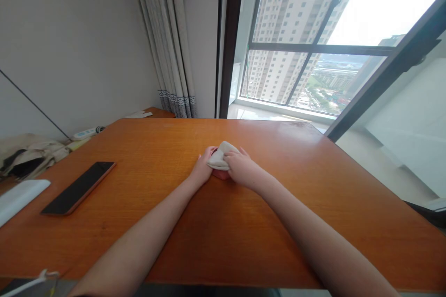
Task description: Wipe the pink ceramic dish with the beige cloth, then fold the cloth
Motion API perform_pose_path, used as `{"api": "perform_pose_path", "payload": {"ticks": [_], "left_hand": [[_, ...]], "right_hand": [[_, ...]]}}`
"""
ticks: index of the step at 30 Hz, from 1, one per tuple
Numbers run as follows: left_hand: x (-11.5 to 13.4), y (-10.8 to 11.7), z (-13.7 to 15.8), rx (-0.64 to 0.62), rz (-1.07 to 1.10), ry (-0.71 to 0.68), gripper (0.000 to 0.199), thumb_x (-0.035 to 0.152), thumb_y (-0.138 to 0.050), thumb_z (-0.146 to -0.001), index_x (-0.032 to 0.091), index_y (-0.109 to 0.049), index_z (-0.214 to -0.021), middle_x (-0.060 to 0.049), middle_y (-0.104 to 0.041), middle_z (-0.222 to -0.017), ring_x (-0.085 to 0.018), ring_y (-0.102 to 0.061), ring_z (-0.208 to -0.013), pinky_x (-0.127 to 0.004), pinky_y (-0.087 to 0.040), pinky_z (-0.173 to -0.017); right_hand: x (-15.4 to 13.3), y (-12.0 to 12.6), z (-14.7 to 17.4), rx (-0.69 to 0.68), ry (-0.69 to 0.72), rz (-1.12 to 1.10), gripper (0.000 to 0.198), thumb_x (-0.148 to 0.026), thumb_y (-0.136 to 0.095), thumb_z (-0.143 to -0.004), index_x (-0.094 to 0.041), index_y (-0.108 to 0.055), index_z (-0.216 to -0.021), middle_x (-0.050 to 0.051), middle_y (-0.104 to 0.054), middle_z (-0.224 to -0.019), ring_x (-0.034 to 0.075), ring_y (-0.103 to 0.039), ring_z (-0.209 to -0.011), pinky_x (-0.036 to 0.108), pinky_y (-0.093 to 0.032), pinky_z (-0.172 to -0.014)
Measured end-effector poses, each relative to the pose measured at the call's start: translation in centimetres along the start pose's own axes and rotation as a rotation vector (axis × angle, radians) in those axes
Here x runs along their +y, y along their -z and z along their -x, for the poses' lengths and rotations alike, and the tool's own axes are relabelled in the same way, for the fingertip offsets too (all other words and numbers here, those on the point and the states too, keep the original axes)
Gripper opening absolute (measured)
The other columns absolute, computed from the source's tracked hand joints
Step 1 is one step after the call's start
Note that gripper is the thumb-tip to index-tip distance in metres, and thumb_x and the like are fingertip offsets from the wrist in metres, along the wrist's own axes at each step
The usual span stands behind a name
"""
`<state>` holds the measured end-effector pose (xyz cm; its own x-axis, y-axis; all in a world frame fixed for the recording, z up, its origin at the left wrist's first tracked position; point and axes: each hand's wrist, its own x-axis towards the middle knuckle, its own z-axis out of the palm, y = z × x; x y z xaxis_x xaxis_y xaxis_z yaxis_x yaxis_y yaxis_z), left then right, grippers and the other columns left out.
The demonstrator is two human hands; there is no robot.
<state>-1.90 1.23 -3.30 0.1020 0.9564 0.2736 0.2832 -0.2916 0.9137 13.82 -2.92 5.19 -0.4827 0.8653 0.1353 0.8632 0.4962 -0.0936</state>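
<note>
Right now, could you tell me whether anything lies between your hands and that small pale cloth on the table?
Nothing does: the left hand and right hand already rest on the pale cloth, with something reddish tucked beneath it on the table.

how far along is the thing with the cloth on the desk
Done: nothing the view can confirm; the wooden table shows no clear sign. In hand: the left hand and right hand meet over a small white cloth, with something reddish beneath it, mostly hidden. Left: can't tell; the phone lies apart, untouched.
</note>
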Motion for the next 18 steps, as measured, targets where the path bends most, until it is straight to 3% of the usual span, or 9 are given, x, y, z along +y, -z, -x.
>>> {"api": "perform_pose_path", "payload": {"ticks": [2, 6, 10, 14, 18], "left_hand": [[-0.2, -0.1, 0.1, -0.014, 0.017, -0.018, 0.028, 0.035, -0.043, -0.087, 0.024, -0.053, -0.111, -0.004, -0.063, -0.112, -0.020, -0.056, -0.105, -0.039, -0.038, -0.097], [-0.8, -0.2, -0.1, -0.013, 0.060, -0.068, 0.029, 0.034, -0.038, -0.088, 0.021, -0.052, -0.110, -0.006, -0.062, -0.112, -0.020, -0.056, -0.105, -0.038, -0.039, -0.096], [-0.4, -0.4, -0.1, 0.023, 0.165, -0.048, 0.028, 0.031, -0.046, -0.084, 0.020, -0.054, -0.109, -0.007, -0.061, -0.113, -0.020, -0.054, -0.109, -0.037, -0.036, -0.101], [1.4, -1.6, 0.6, 0.248, 0.530, 0.067, 0.040, 0.035, -0.061, -0.077, 0.023, -0.048, -0.112, -0.004, -0.058, -0.115, -0.016, -0.054, -0.109, -0.030, -0.039, -0.097], [2.6, -3.2, 1.4, 0.240, 0.942, 0.306, 0.036, 0.043, -0.063, -0.074, 0.021, -0.049, -0.098, 0.000, -0.060, -0.088, -0.012, -0.059, -0.080, -0.026, -0.047, -0.077]], "right_hand": [[-0.9, -1.4, 0.2, -0.077, 0.053, 0.058, 0.018, -0.013, -0.051, -0.076, -0.014, -0.066, -0.086, 0.010, -0.067, -0.087, 0.021, -0.059, -0.088, 0.038, -0.027, -0.098], [-0.4, -3.0, 0.4, -0.004, 0.139, 0.116, 0.018, -0.013, -0.051, -0.078, -0.012, -0.063, -0.092, 0.009, -0.067, -0.083, 0.020, -0.059, -0.083, 0.038, -0.022, -0.098], [0.1, -3.5, 0.4, 0.069, 0.178, 0.115, 0.017, -0.013, -0.050, -0.079, -0.013, -0.062, -0.092, 0.007, -0.066, -0.081, 0.020, -0.057, -0.081, 0.035, -0.025, -0.096], [-1.0, -4.5, 0.0, 0.305, 0.066, 0.111, 0.028, -0.010, -0.043, -0.083, -0.012, -0.059, -0.105, 0.007, -0.064, -0.084, 0.021, -0.054, -0.085, 0.038, -0.025, -0.099], [-2.1, -6.1, -0.3, 0.461, 0.046, 0.131, 0.029, -0.010, -0.042, -0.084, -0.012, -0.057, -0.108, 0.008, -0.061, -0.084, 0.022, -0.052, -0.085, 0.040, -0.025, -0.102]]}}
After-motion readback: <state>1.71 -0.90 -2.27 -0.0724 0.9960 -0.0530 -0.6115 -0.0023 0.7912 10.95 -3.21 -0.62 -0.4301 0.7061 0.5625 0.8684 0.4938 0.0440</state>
